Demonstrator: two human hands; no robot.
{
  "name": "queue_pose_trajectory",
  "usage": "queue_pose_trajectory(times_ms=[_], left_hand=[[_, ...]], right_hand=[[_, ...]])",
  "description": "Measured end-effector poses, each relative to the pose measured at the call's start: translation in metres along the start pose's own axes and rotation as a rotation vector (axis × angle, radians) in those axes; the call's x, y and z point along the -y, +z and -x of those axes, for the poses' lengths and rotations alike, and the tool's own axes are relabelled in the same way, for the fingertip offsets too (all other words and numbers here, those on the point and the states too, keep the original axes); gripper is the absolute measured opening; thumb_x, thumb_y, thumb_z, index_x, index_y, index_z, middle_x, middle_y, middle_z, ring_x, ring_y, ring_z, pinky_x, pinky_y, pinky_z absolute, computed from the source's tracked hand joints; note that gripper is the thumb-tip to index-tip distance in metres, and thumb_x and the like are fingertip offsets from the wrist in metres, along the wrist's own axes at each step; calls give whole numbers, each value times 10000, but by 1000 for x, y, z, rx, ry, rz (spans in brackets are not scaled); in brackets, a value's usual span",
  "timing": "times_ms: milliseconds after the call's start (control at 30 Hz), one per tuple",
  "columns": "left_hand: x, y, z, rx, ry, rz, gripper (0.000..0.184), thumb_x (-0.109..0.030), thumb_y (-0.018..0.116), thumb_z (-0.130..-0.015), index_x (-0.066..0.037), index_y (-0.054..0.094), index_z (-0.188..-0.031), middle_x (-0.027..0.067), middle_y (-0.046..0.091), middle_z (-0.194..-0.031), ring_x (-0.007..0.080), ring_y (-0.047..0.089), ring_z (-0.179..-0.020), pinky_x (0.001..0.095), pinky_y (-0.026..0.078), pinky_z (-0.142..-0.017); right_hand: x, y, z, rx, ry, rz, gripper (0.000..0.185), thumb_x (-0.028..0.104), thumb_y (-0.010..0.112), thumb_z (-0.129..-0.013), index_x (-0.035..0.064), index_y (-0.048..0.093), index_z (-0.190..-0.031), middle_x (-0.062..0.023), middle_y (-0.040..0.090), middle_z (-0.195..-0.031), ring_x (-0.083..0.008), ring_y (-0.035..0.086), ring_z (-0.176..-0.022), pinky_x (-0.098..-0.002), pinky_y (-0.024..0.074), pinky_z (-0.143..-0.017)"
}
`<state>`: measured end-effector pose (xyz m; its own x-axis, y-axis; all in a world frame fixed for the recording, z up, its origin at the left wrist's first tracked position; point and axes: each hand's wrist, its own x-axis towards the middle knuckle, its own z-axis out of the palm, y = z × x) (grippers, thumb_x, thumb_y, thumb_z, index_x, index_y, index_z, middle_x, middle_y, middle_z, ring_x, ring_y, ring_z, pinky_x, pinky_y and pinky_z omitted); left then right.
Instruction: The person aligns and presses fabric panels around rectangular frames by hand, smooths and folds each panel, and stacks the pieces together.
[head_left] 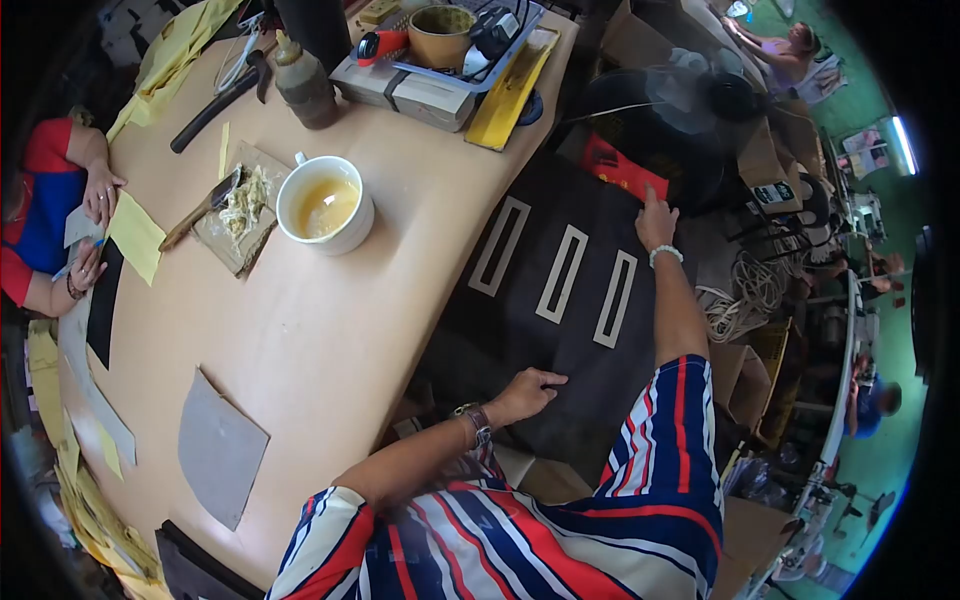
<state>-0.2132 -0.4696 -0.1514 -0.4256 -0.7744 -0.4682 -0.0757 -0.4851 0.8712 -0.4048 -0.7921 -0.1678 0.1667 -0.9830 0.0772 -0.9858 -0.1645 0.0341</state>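
A dark flat sheet (585,225) lies in front of me beside the table, with three pale rectangular frames on it; one is the middle frame (562,273). My left hand (525,395), a watch on its wrist, is over the sheet's near part. Its index finger is stretched out and it holds nothing. Farther off, my right hand (657,222), with a beaded bracelet, reaches to the sheet's far right corner. Its extended index finger is at the edge of a red packet (625,168); the fingers are not closed round it.
On the table (320,345) stand a white mug (345,225), a squeeze bottle (303,85), a hammer (215,108), a messy board (235,235) and a blue tray (530,20). A grey cut piece (222,450) lies nearer. Another person's hands (95,230) work at the left. Boxes and cables (745,295) are at right.
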Motion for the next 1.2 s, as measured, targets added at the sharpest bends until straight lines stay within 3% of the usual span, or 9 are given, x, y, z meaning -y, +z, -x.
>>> queue_pose_trajectory(times_ms=[333, 500, 600, 700, 733, 767, 900, 1067, 1200], left_hand=[[31, -7, -1, -205, -179, -210, 497, -169, 604, -803, 16, 474, -1246, 226, 535, -1195, 286, 554, -1075, 305, 430, -915], [-41, -19, 62, -269, 152, -160, 429, -188, 594, -829, -16, 511, -1213, 199, 576, -1134, 276, 589, -994, 334, 466, -848], [-93, -58, 121, -527, 497, -122, 283, -140, 577, -850, -7, 583, -1100, 129, 631, -995, 210, 614, -861, 297, 478, -776], [-104, -116, 164, -1240, 471, -356, 253, -63, 582, -796, -21, 600, -1044, 141, 627, -923, 230, 614, -830, 312, 474, -760], [-89, -155, 173, -1364, 648, -645, 275, -67, 602, -781, -27, 592, -1054, 150, 618, -954, 275, 600, -882, 328, 469, -796], [-87, -178, 186, -1473, 523, -862, 344, -100, 629, -775, -32, 563, -1105, 159, 586, -1051, 308, 573, -945, 356, 462, -837], [-55, -244, 218, -1331, 187, -1198, 510, -226, 601, -820, -57, 420, -1267, 155, 511, -1176, 322, 539, -1014, 374, 479, -822], [-40, -260, 226, -1164, 59, -1496, 428, -93, 512, -792, 75, 434, -1177, 196, 529, -1100, 303, 564, -974, 342, 512, -734], [-33, -255, 232, -1154, -22, -1659, 365, -39, 472, -745, 125, 460, -1070, 174, 534, -952, 258, 578, -874, 303, 515, -658]], right_hand=[[34, 5, 26, -358, 278, -173, 657, 142, 587, -800, 41, 262, -1361, -179, 431, -1270, -337, 391, -1197, -533, 331, -927], [110, -73, 74, -682, -79, -762, 533, 127, 510, -897, -58, 279, -1340, -243, 347, -1351, -340, 347, -1254, -399, 266, -1042], [176, -135, 133, -406, -179, -1320, 469, 112, 422, -936, 10, 288, -1374, -175, 425, -1314, -239, 431, -1196, -349, 299, -1011], [227, -174, 180, 386, -303, -2284, 778, 593, 344, -873, 43, 210, -1407, -192, 372, -1352, -283, 425, -1188, -391, 348, -973], [237, -180, 188, 719, -329, -2522, 818, 659, 289, -850, 86, 175, -1423, -208, 325, -1383, -340, 400, -1200, -447, 332, -982], [249, -184, 195, 955, -473, -2630, 820, 698, 214, -837, 134, 172, -1431, -216, 288, -1406, -377, 385, -1206, -478, 314, -989], [287, -204, 218, 1291, -517, -2684, 780, 693, 132, -846, 188, 125, -1441, -220, 230, -1432, -386, 356, -1234, -503, 296, -998], [320, -207, 229, 1459, -553, -2589, 621, 361, 309, -896, 190, 80, -1448, -211, 247, -1427, -357, 360, -1238, -468, 287, -1018], [359, -205, 241, 974, -594, -1876, 613, 168, 428, -850, 94, 223, -1423, -213, 299, -1394, -317, 362, -1235, -379, 259, -1039]])
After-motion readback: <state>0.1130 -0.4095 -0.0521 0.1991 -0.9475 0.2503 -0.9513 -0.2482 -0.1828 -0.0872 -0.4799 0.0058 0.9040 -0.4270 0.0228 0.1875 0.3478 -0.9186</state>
